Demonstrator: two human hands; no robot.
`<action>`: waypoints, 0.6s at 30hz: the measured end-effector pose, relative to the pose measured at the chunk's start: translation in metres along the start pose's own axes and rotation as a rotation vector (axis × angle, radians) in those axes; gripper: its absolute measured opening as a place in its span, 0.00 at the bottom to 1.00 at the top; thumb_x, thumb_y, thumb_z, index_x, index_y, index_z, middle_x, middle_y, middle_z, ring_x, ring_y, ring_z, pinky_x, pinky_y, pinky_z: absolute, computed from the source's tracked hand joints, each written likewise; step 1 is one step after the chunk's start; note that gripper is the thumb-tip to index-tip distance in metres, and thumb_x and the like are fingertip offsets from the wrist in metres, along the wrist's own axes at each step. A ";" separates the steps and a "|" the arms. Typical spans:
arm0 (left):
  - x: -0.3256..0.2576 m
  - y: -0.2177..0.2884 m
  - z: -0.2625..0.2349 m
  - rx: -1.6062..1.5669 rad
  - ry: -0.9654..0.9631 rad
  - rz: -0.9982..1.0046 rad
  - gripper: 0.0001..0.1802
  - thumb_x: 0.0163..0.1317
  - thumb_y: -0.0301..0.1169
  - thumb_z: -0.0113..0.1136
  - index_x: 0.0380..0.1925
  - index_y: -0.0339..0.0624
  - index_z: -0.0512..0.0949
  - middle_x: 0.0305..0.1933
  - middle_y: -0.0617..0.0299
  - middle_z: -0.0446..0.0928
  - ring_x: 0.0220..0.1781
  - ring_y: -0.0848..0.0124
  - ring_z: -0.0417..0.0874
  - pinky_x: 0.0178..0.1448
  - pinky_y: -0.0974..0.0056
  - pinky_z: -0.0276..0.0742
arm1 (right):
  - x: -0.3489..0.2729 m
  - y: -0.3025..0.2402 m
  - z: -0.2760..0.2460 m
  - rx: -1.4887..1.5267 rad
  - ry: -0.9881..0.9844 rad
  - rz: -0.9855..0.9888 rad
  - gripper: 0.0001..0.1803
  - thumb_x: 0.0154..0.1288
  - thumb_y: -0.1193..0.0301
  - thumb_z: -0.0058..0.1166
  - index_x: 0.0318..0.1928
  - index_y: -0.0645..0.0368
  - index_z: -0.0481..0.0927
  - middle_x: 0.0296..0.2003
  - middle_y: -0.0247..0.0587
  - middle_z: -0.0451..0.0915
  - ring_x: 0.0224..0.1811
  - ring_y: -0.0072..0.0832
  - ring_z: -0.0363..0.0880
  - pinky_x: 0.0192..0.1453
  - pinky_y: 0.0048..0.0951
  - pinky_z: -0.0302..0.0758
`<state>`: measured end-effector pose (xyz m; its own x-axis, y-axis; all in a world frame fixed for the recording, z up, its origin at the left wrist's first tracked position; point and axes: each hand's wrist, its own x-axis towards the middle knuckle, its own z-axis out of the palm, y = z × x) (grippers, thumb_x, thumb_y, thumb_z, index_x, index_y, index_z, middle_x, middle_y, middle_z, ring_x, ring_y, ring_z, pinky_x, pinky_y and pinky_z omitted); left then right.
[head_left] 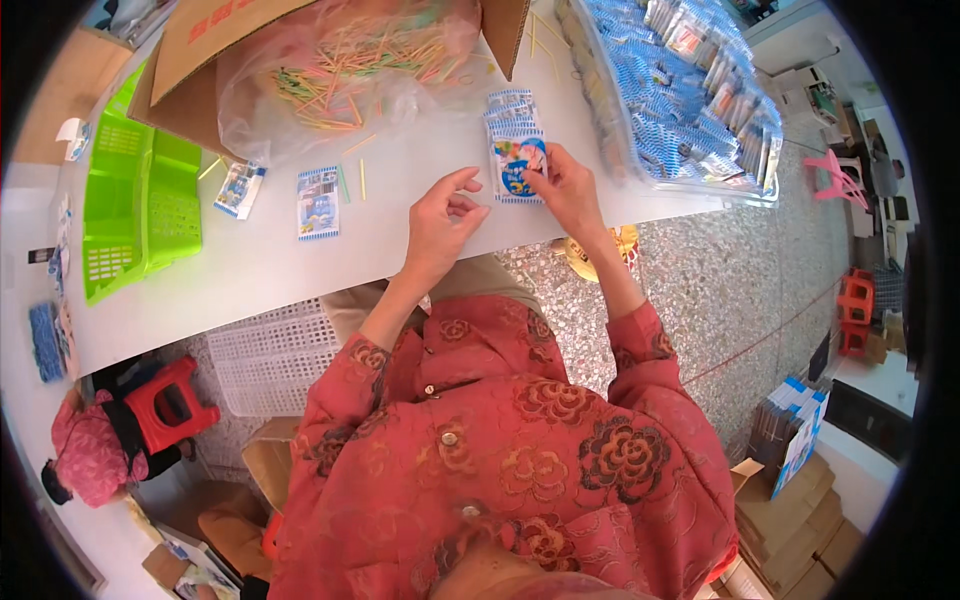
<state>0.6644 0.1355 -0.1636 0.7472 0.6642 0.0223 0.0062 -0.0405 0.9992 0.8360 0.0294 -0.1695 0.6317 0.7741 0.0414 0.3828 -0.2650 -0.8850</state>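
Note:
My right hand (571, 198) holds the right edge of a small blue-and-white packet (517, 170) with a colourful print, its thumb on top. This packet lies at the table's near side, overlapping other blue-and-white packets (511, 98) just beyond it. To its left, my left hand (441, 226) hovers near the table edge with loosely bent fingers apart and nothing visible in them. Farther left, a flat blue-and-white packet (319, 204) lies beside a few loose thin pastel sticks (363, 180). Another packet (240, 189) rests near the green basket.
An open cardboard box (205, 50) holds a clear bag of thin pastel sticks (350, 75) at the back. A green plastic basket (150, 205) stands left. A clear tub (690, 187) full of blue packets is at the right. Another person (95, 450) is at lower left by a red stool (172, 405).

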 end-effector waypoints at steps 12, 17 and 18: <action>-0.014 -0.022 -0.137 1.160 0.836 0.198 0.24 0.45 0.33 0.70 0.45 0.42 0.77 0.40 0.56 0.78 0.43 0.60 0.77 0.48 0.59 0.72 | 0.001 -0.009 0.010 -0.212 0.364 -0.343 0.28 0.53 0.78 0.60 0.56 0.57 0.71 0.52 0.42 0.71 0.44 0.33 0.72 0.46 0.30 0.72; -0.015 -0.031 -0.165 1.030 0.676 -0.139 0.22 0.44 0.40 0.71 0.36 0.38 0.78 0.30 0.55 0.78 0.33 0.60 0.78 0.37 0.59 0.73 | -0.009 -0.039 0.038 -0.279 0.314 -0.585 0.24 0.52 0.81 0.58 0.52 0.59 0.74 0.52 0.47 0.71 0.51 0.40 0.72 0.52 0.35 0.72; -0.015 -0.027 -0.163 1.020 0.681 -0.140 0.22 0.44 0.40 0.71 0.36 0.38 0.78 0.30 0.55 0.78 0.33 0.60 0.78 0.37 0.59 0.73 | -0.012 -0.043 0.046 -0.230 0.234 -0.579 0.22 0.52 0.81 0.57 0.51 0.58 0.75 0.52 0.46 0.71 0.51 0.40 0.72 0.53 0.34 0.71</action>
<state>0.5452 0.2483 -0.1856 0.2023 0.9505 0.2360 0.8017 -0.2991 0.5175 0.7809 0.0581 -0.1534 0.4004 0.6899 0.6030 0.8219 0.0206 -0.5693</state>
